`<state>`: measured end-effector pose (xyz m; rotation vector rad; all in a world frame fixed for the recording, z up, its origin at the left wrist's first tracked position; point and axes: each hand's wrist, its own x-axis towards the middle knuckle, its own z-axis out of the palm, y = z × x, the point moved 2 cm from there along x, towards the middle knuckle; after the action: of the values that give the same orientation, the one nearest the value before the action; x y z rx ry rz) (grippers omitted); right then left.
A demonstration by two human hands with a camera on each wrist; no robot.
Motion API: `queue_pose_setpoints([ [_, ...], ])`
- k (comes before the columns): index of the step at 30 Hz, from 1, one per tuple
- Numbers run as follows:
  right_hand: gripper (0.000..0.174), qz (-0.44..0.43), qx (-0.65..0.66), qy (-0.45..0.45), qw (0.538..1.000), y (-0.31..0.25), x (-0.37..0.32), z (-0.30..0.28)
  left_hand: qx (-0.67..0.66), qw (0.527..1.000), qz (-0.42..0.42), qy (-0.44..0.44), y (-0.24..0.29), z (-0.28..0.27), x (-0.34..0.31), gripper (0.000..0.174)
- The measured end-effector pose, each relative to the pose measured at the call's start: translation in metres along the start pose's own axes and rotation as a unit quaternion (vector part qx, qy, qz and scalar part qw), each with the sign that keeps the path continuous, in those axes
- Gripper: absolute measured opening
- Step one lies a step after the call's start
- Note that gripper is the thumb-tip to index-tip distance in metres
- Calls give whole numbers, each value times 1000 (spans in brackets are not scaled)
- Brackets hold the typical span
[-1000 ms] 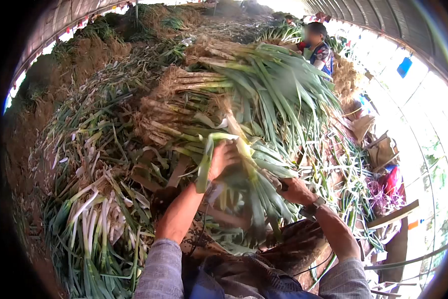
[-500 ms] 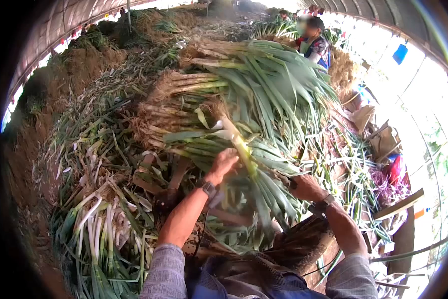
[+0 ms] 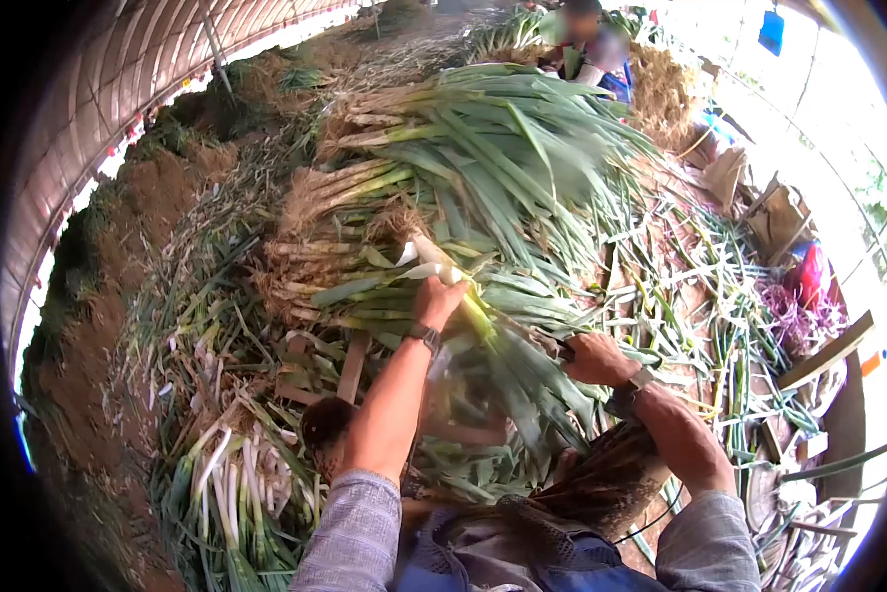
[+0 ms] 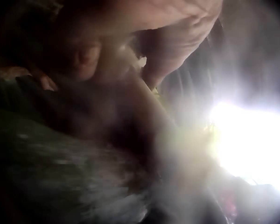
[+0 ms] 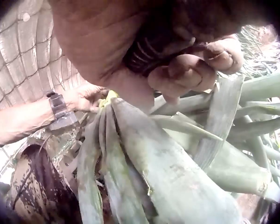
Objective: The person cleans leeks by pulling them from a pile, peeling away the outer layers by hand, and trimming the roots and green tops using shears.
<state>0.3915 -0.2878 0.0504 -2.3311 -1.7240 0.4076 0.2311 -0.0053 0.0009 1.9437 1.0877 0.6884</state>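
My left hand (image 3: 438,302) grips the pale stalk of a leek (image 3: 477,318), close below its rooty end. The leek slants down to the right, its green leaves (image 5: 172,172) fanned out below the hands. In the left wrist view, blurred fingers (image 4: 86,60) curl around the stalk. My right hand (image 3: 601,359) is beside the leaves, fingers curled around the dark ribbed handle (image 5: 147,53) of what looks like a knife. Its narrow blade (image 3: 534,335) points toward the leek. Several leeks (image 3: 350,247) with roots lie in a pile just beyond.
A bundle of white-stalked leeks (image 3: 236,483) lies at lower left, with leaf scraps (image 3: 236,266) spread behind it. Another person (image 3: 587,49) is at the far side. Wooden boards (image 3: 828,350) and a red net bag (image 3: 811,276) are on the right.
A peeled leaf draped over my left hand a second ago has gone from it. The left hand now grips the leek's stalk. My right hand keeps its hold near the leaves. The head view has shifted.
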Motion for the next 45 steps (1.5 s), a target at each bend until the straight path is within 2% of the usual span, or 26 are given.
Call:
queue_pose_setpoints([
  [2, 28, 15, 19, 1, 1000, 1, 0, -3, -105, 992, -65, 16, 2, 3, 6, 41],
  [3, 28, -19, 19, 31, 999, 9, 2, 1, -205, 974, -86, 44, 0, 3, 4, 40],
  [4, 28, -16, 26, 39, 999, 8, 0, -1, -239, 966, -82, 63, -10, 5, 16, 39],
  [6, 26, -44, 95, 83, 991, -1, -9, -14, -371, 923, -101, 13, 8, -27, -2, 36],
  [8, 29, -50, 110, 80, 989, -15, -14, -25, -486, 871, -48, -50, 26, -52, -23, 32],
  [9, 30, -78, 110, 87, 987, -24, -14, -29, -476, 873, -22, -100, 19, -62, -24, 39],
  [10, 30, -106, 108, 95, 984, -30, -12, -32, -473, 876, -18, -95, 23, -71, -28, 39],
  [11, 28, -152, 60, 126, 978, -28, -5, -20, -519, 844, -32, -129, 26, -78, -32, 46],
  [12, 26, -145, 24, 102, 984, -29, 1, -16, -563, 809, -46, -163, 30, -86, -36, 54],
  [13, 26, -121, 48, 100, 986, -33, 5, -18, -543, 823, -32, -164, 27, -85, -36, 64],
  [14, 25, -95, 73, 96, 988, -36, 10, -19, -553, 817, -42, -158, 21, -86, -39, 58],
  [15, 25, -104, 49, 137, 984, -40, 12, -22, -566, 809, -38, -157, 16, -85, -40, 55],
  [17, 25, -123, 48, 121, 984, -49, 12, -24, -579, 799, -34, -156, 15, -84, -42, 53],
  [19, 23, -139, 48, 103, 984, -54, 12, -22, -646, 754, -50, -111, 12, -83, -43, 49],
  [22, 23, -90, 27, 60, 994, -51, 19, -14, -630, 769, -73, -78, -2, -90, -41, 48],
  [26, 23, -181, 52, 118, 975, -61, 20, -17, -609, 780, -63, -131, -17, -98, -40, 54],
  [27, 22, -159, 73, 115, 978, -65, 25, -17, -604, 790, -60, -87, -17, -94, -40, 58],
  [30, 22, -154, 30, 60, 986, -78, 39, -20, -605, 794, -36, -47, -31, -85, -37, 58],
  [31, 22, -155, 27, 57, 986, -83, 45, -21, -618, 776, -49, -119, -27, -86, -44, 56],
  [32, 23, -143, 24, 65, 987, -87, 53, -23, -660, 745, -36, -92, -24, -84, -44, 53],
  [35, 23, -107, 17, 94, 990, -97, 73, -28, -650, 751, -45, -112, -21, -83, -50, 49],
  [36, 23, -109, 16, 91, 990, -99, 77, -28, -633, 768, -65, -75, -23, -83, -51, 46],
  [38, 23, -183, 30, 121, 975, -104, 79, -22, -615, 782, -91, -31, -21, -84, -58, 43],
  [39, 23, -154, 43, 122, 980, -100, 85, -12, -607, 788, -102, -16, -15, -84, -64, 40],
  [42, 26, -140, -18, 81, 987, -106, 92, -11, -610, 784, -115, -8, -14, -84, -69, 37],
  [45, 27, -126, 3, 59, 990, -114, 98, -14, -599, 790, -131, 8, -39, -79, -66, 35],
])
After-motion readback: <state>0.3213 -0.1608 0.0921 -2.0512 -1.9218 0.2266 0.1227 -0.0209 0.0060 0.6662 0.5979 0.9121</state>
